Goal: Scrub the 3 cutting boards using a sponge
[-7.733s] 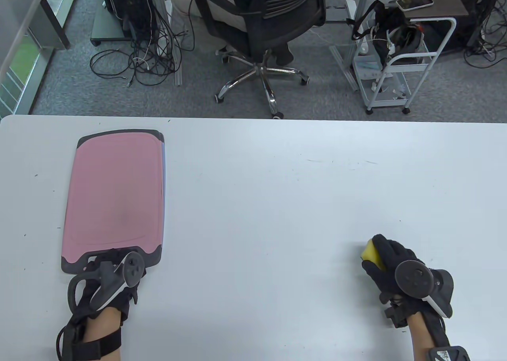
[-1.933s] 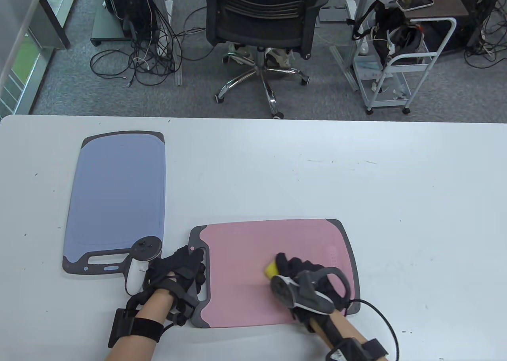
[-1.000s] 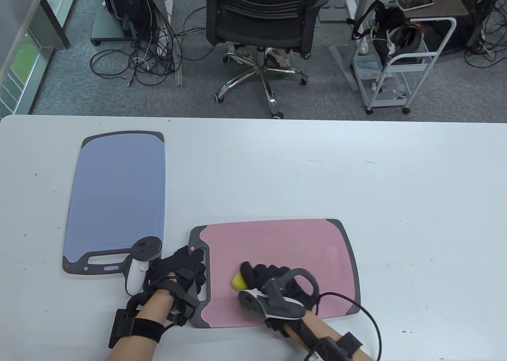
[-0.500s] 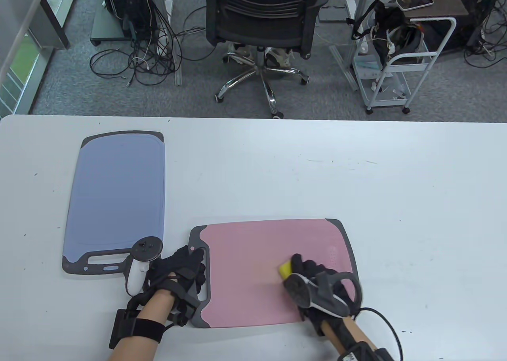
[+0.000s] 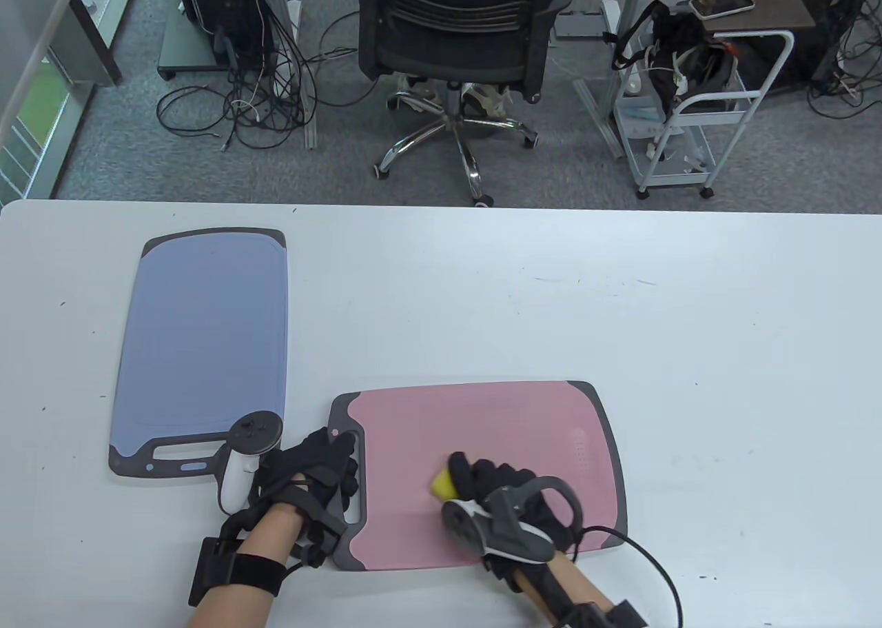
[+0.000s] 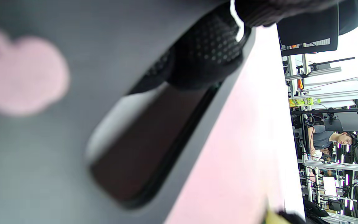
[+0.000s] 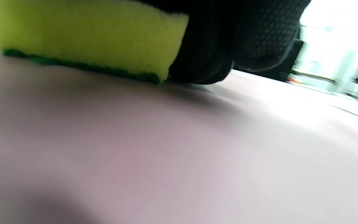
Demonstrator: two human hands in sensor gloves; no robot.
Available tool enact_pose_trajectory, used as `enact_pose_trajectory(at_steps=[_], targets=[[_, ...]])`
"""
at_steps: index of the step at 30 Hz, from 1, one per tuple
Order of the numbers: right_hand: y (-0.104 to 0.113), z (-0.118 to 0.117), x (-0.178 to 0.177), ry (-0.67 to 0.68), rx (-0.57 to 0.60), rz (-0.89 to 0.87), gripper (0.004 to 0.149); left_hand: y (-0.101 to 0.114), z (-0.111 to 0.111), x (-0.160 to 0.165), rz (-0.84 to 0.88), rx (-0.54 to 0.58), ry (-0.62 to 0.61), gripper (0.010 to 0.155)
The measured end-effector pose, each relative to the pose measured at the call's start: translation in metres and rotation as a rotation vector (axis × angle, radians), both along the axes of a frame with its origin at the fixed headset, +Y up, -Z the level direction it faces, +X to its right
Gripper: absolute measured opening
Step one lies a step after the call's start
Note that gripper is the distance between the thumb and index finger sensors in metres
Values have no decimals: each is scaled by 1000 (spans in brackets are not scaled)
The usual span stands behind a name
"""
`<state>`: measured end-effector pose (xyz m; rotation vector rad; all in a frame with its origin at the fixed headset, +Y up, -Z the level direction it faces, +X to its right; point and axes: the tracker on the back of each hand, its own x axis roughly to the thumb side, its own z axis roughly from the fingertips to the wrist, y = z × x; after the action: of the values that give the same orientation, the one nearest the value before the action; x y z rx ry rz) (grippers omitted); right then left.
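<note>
A pink cutting board [image 5: 482, 421] with grey ends lies crosswise near the table's front edge. My right hand [image 5: 499, 493] grips a yellow sponge [image 5: 441, 484] and presses it on the board's near half. In the right wrist view the sponge [image 7: 85, 34] sits green side down on the pink board [image 7: 166, 155], with my fingers [image 7: 253, 34] over it. My left hand [image 5: 329, 468] holds the board's grey handle at its left end; a fingertip [image 6: 210, 53] is at the handle slot. A blue cutting board [image 5: 200, 338] lies lengthwise on the left. Only two boards show.
The white table [image 5: 620, 311] stretches away behind and to the right of the boards. Beyond its far edge stand an office chair [image 5: 451, 28], a white trolley [image 5: 689, 104] and loose cables [image 5: 234, 104] on the floor.
My right hand has swept the sponge leftward along the pink board since half a second ago, after a sweep to the right. The left hand and both boards have stayed put.
</note>
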<state>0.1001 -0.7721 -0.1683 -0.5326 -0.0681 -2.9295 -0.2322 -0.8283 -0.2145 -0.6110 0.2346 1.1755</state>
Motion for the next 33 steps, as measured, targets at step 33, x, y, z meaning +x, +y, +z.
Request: enact_pose_trajectory(at_steps=[33], targets=[[-8, 15, 104, -292, 25, -19, 69, 0, 0, 0, -23, 10, -1, 56]])
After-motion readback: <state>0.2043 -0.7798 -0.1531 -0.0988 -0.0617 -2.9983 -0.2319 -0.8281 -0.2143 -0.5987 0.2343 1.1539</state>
